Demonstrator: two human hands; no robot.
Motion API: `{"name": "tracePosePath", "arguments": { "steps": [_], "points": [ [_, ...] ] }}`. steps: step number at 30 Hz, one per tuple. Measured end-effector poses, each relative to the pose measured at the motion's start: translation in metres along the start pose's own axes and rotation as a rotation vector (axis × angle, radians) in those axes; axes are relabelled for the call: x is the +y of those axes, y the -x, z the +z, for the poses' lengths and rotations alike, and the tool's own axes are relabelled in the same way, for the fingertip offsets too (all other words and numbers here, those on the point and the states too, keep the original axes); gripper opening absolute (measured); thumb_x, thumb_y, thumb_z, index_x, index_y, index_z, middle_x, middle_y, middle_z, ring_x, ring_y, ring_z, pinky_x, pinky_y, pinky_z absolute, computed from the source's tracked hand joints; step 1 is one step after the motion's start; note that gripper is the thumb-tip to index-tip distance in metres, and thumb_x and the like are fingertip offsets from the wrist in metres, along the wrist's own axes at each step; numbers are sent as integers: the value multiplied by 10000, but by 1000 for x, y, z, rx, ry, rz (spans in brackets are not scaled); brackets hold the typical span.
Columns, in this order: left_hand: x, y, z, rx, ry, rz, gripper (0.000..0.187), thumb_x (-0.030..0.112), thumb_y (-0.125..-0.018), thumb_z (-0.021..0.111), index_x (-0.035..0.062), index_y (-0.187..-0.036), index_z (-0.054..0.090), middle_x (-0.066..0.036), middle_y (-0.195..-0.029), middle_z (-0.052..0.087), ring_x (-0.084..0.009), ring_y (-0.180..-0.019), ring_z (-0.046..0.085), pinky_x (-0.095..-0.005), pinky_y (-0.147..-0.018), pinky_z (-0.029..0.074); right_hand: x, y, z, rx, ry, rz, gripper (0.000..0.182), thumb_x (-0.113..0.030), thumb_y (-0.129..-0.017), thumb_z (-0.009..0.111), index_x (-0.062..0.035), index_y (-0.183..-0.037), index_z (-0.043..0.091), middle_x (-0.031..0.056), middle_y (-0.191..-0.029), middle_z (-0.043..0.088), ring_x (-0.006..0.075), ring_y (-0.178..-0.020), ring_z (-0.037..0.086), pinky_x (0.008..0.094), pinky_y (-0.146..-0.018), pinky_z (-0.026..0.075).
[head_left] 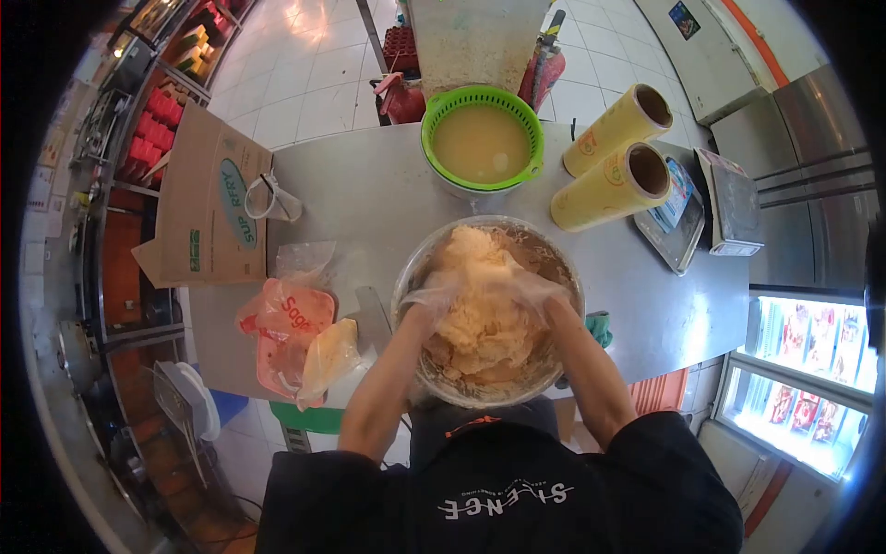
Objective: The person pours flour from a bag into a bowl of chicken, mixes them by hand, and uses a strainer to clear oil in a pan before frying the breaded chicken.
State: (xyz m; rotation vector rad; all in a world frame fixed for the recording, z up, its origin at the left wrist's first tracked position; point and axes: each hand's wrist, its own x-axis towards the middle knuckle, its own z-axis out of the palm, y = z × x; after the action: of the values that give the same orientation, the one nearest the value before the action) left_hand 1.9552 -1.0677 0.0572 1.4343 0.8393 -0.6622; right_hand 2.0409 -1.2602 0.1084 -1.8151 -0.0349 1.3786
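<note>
A large metal bowl [550, 260] sits at the near edge of the steel table [369, 189], filled with a pale, lumpy dough [475, 251]. Both my hands wear thin clear plastic gloves. My left hand [434, 300] presses into the left side of the dough. My right hand [544, 294] grips the right side of the same mass. Both forearms reach in from the near rim.
Behind the bowl stands a green colander bowl [480, 97] of yellowish liquid. Two rolls of cling film [609, 157] lie to the right, beside a metal tray [678, 231] and a scale [729, 198]. Plastic bags [295, 323] and a cardboard box [208, 198] lie at the left.
</note>
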Motion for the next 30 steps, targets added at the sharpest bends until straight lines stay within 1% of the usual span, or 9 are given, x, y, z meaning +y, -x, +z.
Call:
{"name": "tracePosePath", "arguments": {
  "steps": [6,9,11,14,18,21,25,27,30],
  "points": [
    [9,81,-24,65,-634,310,654,477,-937,665,48,-1425,582,-210,-1282,695,-370,-1189,650,-433,-1037,478,20,58,21,190,304,-328,686,-407,-844,791,-19,-1375,591,146,-1279,698,251,-1177,652,346,-1024,499],
    [8,103,-21,102,-657,257,660,522,-917,660,83,-1407,613,-237,-1312,675,-412,-1238,623,-446,-1059,466,59,58,22,517,787,-948,664,-393,-840,794,-37,-1366,602,183,-1212,720,327,-1111,693,382,-974,540],
    [19,113,-20,171,-732,14,673,594,-919,620,103,-1380,650,-225,-1325,674,-414,-1241,621,-450,-1058,466,66,57,42,662,49,-557,643,-332,-818,809,-61,-1364,605,212,-1187,718,367,-1107,689,408,-960,544],
    [28,120,-24,133,-661,87,835,746,-911,512,70,-1382,652,-242,-1340,665,-408,-1258,616,-441,-1084,444,112,23,52,740,-378,35,609,-226,-837,776,-103,-1398,576,257,-1163,707,414,-1093,686,460,-929,545],
    [34,106,3,68,-635,-40,963,851,-895,423,50,-1374,660,-220,-1369,654,-366,-1306,587,-397,-1114,411,70,75,74,617,667,-174,577,-153,-894,670,-130,-1449,511,286,-1120,697,444,-1052,687,512,-879,535],
    [1,84,-2,-117,-278,-85,950,818,-893,520,70,-1477,568,-185,-1479,575,-314,-1392,516,-401,-1148,384,101,47,99,722,223,-73,630,-269,-884,682,-96,-1462,501,248,-1182,694,441,-1108,660,495,-939,523],
    [-61,58,12,-71,286,-76,847,651,-912,686,56,-1494,529,-153,-1437,598,-275,-1282,583,-413,-1069,465,98,77,114,682,991,-342,761,-470,-905,729,13,-1450,511,222,-1331,660,380,-1218,631,455,-1030,506],
    [-96,31,10,-62,473,-28,815,595,-928,714,46,-1497,515,-152,-1417,622,-299,-1244,627,-453,-1049,511,66,82,102,592,206,145,799,-530,-912,721,15,-1457,512,203,-1366,643,342,-1245,622,464,-1041,502],
    [-63,64,8,-327,604,-307,847,652,-960,619,85,-1561,430,-154,-1557,503,-313,-1402,524,-514,-1148,451,87,75,97,362,-716,285,634,-432,-976,672,-78,-1478,515,180,-1409,621,322,-1287,605,503,-1026,518]
  ]
}}
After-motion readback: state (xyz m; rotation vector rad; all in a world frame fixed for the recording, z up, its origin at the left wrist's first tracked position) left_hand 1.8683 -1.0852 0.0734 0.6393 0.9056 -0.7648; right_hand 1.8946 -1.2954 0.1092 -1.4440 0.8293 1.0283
